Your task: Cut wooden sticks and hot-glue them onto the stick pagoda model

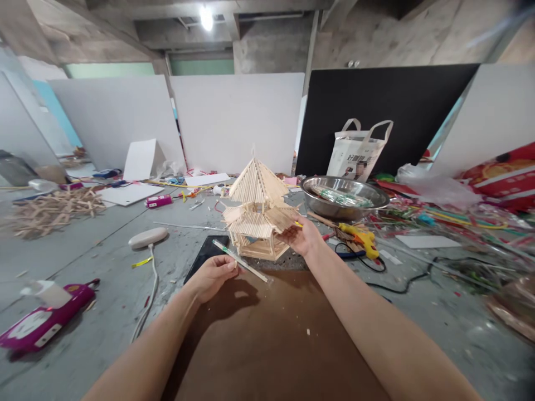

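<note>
A small pavilion model (258,223) of thin wooden sticks, with a two-tier roof, stands upright at the far edge of a brown board (284,334). My right hand (304,236) grips the right edge of its lower roof, fingers partly hidden under the eave. A small yellow bit shows by that hand's fingertips. My left hand (215,274) is closed in a pinch on a thin stick in a clear, green-printed wrapper (246,264), slanting down to the right in front of the model. A black phone (204,256) lies behind my left hand.
To the right are a steel bowl (343,195) holding wrapped sticks, and a yellow glue gun (363,239) with a black cord. A purple power strip (48,317), a white corded device (148,238) and a stick pile (61,209) lie left. A white bag (355,153) stands behind.
</note>
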Tool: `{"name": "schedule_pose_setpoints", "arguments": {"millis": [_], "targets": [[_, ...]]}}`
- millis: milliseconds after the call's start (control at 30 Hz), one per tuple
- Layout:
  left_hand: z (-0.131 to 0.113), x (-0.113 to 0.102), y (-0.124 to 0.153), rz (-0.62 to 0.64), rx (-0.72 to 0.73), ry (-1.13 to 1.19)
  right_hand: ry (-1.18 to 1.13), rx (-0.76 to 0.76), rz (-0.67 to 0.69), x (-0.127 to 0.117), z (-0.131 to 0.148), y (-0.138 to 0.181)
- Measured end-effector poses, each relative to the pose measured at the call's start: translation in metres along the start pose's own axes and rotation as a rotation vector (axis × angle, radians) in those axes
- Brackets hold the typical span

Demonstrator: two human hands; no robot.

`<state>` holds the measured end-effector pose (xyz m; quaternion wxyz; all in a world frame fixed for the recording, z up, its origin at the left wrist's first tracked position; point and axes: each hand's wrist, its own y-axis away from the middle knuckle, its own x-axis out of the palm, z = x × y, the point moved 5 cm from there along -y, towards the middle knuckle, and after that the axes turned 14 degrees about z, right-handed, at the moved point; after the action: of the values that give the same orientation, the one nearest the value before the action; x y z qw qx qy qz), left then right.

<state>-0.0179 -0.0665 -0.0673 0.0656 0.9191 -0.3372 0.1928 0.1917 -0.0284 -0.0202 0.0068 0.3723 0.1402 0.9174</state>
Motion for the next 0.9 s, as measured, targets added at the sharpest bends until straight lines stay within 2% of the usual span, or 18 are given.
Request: {"name": "schedule_pose_setpoints", "arguments": {"millis": [200, 400, 533, 900], "targets": [[-0.003, -0.011, 0.002, -0.005, 0.030, 0.091, 0.004, -0.027, -0.048, -0.011, -0.003, 0.039], [-0.004, -0.027, 0.002, -0.125, 0.087, 0.190, -0.006, -0.037, -0.081, -0.020, -0.004, 0.080], [0.000, -0.030, 0.001, -0.149, 0.089, 0.194, -0.021, -0.062, -0.106, -0.023, -0.011, 0.105], [0.001, -0.035, 0.000, -0.194, 0.118, 0.214, -0.226, -0.090, -0.166, -0.036, -0.060, 0.162]]}}
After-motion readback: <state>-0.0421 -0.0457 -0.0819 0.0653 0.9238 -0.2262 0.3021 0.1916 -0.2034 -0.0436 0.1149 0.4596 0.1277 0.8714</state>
